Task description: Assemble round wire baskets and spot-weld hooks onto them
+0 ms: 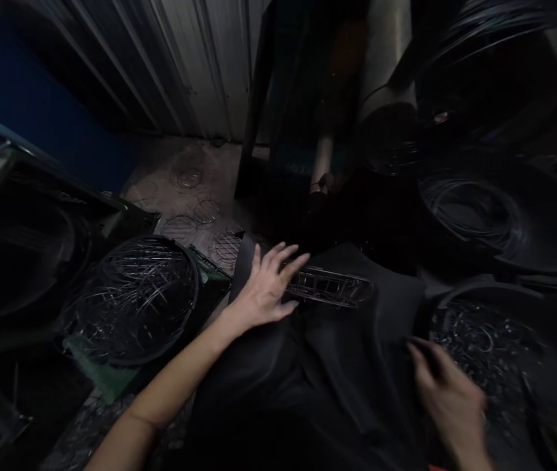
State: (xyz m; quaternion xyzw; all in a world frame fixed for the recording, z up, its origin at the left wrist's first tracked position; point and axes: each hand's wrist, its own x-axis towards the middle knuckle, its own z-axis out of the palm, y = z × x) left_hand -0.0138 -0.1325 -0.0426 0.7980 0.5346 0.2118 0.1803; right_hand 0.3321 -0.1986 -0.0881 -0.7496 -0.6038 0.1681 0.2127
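Note:
My left hand (269,286) is spread, with its fingers apart, at the left end of a small wire frame (332,286). It may be touching that end, but I cannot tell. The frame is long and narrow, made of thin metal bars, and lies across the dark cloth (347,353) over my lap. To the right, my right hand (452,396) has its thumb and fingers curled together beside the tub of small metal pieces. What the fingers hold, if anything, is too dark and blurred to make out.
A round tub (194,281) of thin wire pieces stands at left. At right is a tub (484,288) of small curved metal bits, with wire coils (474,209) behind it. Round wire grids (226,247) lie on the floor ahead, before a corrugated wall (190,65).

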